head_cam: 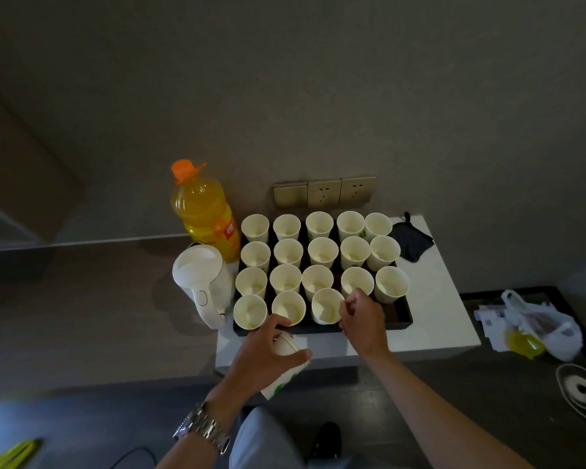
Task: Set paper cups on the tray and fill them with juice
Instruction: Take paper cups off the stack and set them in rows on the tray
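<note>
A black tray (pixel 401 314) on a white tabletop holds several upright white paper cups in rows. My right hand (pixel 362 316) pinches the rim of a cup (pixel 325 308) in the front row, tilted slightly. My left hand (pixel 268 353) grips a short stack of nested paper cups (pixel 286 365) in front of the tray, over the table edge. A large bottle of orange juice (pixel 203 214) with an orange cap stands at the tray's far left corner. The front right part of the tray holds no cup.
A white electric kettle (pixel 202 282) stands left of the tray. A dark cloth (pixel 411 240) lies at the far right. Wall sockets (pixel 323 192) sit behind the cups. A plastic bag (pixel 538 328) with papers lies on a dark surface to the right.
</note>
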